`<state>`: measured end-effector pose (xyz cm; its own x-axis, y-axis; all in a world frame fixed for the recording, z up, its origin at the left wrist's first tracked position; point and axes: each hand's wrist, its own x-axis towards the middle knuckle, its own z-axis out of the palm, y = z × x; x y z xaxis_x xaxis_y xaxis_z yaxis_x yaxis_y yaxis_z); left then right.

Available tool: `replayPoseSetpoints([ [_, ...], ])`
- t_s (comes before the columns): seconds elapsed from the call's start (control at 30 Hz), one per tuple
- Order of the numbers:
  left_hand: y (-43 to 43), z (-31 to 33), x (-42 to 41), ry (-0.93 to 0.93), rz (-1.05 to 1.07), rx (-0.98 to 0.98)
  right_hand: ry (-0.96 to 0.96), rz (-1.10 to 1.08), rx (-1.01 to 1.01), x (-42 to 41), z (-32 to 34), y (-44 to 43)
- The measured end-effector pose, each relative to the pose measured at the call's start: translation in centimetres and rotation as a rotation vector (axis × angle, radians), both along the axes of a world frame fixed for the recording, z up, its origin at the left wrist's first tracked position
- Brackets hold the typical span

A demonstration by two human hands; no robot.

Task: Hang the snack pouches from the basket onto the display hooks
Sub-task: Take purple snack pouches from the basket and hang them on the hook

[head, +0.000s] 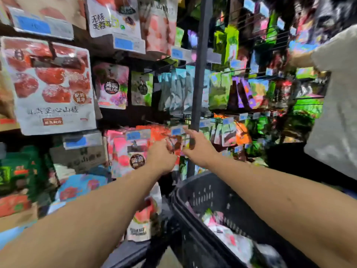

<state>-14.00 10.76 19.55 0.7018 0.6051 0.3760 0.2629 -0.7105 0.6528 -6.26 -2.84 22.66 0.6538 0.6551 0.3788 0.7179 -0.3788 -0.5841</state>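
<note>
Both my arms reach forward to the lower row of display hooks (173, 134). A small snack pouch (176, 144) with a dark brown and red print hangs between my hands, just below a blue price tag (176, 130). My left hand (161, 156) grips its left side with curled fingers. My right hand (198, 148) pinches its right edge, forefinger stretched up towards the hook. The frame is blurred, so the hook tip is hard to make out. The dark plastic basket (195, 192) sits low at the right, with several white and red pouches (228, 231) inside.
A grey upright post (199, 78) stands just behind my right hand. Pink pouches (125, 151) hang left of my hands, green and orange ones (237, 132) to the right. Another person in a white top (336, 105) stands at the far right, reaching to the shelves.
</note>
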Motion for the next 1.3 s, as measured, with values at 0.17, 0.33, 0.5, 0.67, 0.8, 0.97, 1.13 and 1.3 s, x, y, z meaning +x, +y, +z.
replayPoseSetpoints([
  [0.17, -5.5, -4.8, -1.4, 0.125, -0.157, -0.086, 0.018, -0.107, -0.18, -1.2, -4.3, -6.7],
  [0.33, -9.1, -9.1, 0.4, 0.241, -0.263, -0.046, 0.064, -0.17, -0.285, -0.1, -9.5, -11.1],
  [0.5, -11.4, -12.8, 4.5, 0.398, -0.405, 0.037, 0.14, -0.226, -0.4, 1.7, -14.2, -15.4],
  [0.67, -12.5, -16.2, 10.7, 0.629, -0.543, 0.151, 0.255, -0.286, -0.458, 5.6, -18.8, -18.1],
  [0.8, -12.2, -19.0, 15.7, 0.809, -0.602, 0.256, 0.345, -0.328, -0.528, 9.0, -23.6, -17.7],
  [0.97, -11.9, -22.1, 20.0, 0.992, -0.677, 0.353, 0.461, -0.372, -0.54, 11.2, -28.4, -16.6],
  [1.13, -12.4, -24.9, 22.8, 1.175, -0.774, 0.465, 0.548, -0.427, -0.579, 12.8, -33.0, -15.2],
  [1.3, -12.4, -29.2, 24.2, 1.276, -0.812, 0.495, 0.619, -0.546, -0.616, 13.5, -37.0, -14.4],
])
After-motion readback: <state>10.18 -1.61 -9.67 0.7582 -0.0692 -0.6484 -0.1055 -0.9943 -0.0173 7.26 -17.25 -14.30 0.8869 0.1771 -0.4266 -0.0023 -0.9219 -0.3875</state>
